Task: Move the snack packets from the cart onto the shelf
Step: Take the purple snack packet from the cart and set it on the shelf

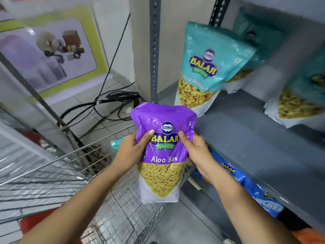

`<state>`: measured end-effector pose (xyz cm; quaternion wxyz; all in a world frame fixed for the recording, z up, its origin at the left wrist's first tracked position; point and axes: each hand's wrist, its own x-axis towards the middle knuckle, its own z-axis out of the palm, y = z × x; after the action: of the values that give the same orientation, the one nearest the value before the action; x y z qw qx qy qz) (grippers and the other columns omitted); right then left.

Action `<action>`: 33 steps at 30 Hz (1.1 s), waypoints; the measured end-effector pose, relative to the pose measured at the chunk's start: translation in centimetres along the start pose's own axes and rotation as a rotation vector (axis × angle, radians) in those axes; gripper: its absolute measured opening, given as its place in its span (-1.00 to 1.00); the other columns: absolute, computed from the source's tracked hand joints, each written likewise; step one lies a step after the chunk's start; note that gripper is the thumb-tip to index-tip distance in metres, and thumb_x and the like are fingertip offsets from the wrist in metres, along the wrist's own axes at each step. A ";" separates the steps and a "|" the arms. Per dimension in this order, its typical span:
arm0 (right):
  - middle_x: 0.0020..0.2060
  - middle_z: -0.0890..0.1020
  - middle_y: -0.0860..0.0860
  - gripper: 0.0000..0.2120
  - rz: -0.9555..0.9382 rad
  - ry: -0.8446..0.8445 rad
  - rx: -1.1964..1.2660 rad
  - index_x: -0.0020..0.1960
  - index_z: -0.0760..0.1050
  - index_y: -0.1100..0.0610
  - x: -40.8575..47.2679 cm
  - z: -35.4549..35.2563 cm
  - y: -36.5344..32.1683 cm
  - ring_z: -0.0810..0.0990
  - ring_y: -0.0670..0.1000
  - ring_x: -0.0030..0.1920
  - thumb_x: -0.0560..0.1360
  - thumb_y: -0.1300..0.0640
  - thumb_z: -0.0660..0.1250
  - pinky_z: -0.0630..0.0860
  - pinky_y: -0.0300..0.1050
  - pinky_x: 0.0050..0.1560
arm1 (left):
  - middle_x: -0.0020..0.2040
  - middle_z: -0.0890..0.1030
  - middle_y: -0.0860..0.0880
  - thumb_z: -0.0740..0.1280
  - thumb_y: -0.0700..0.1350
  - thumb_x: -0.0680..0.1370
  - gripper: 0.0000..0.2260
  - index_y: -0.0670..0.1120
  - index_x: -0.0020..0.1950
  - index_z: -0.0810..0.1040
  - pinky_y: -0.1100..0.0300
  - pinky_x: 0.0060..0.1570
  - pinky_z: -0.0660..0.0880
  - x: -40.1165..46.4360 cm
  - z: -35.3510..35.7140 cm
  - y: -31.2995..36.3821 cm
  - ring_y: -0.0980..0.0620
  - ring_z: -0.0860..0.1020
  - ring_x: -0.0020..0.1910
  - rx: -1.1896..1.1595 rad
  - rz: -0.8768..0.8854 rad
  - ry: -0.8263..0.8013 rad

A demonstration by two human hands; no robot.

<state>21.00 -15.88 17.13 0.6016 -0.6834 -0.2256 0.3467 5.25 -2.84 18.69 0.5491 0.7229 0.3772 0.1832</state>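
Note:
A purple Aloo Sev snack packet [162, 155] hangs upright in the middle of the view, above the wire cart [75, 182]. My left hand [131, 150] grips its left side and my right hand [197, 152] grips its right side. The grey shelf [246, 138] lies to the right. A teal snack packet [202, 67] stands upright at the shelf's back left. Two more teal packets [302, 95] stand further right. A bit of another teal packet [117, 144] peeks out behind my left hand, inside the cart.
Blue snack packets [246, 184] lie on a lower level below the shelf edge. A grey perforated upright [154, 50] marks the shelf's left corner. Black cables [112, 103] trail on the tiled floor beyond the cart. A poster [49, 50] leans on the wall.

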 end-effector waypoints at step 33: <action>-0.06 0.64 0.08 -0.79 -0.240 1.250 -0.150 0.10 0.48 0.21 -20.7 -40.9 -4.4 0.61 -0.25 -0.10 0.57 0.08 0.30 0.36 -0.59 -0.13 | 0.02 0.70 -0.02 0.31 0.16 0.52 -0.65 -0.05 0.15 0.54 0.09 0.07 0.57 -7.0 45.8 23.5 0.00 0.65 0.02 -0.069 0.478 -0.696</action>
<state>38.29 -57.35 27.12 0.6048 -0.7667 0.0692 -0.2038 39.86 -40.74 26.54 0.6097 0.7900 -0.0154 0.0629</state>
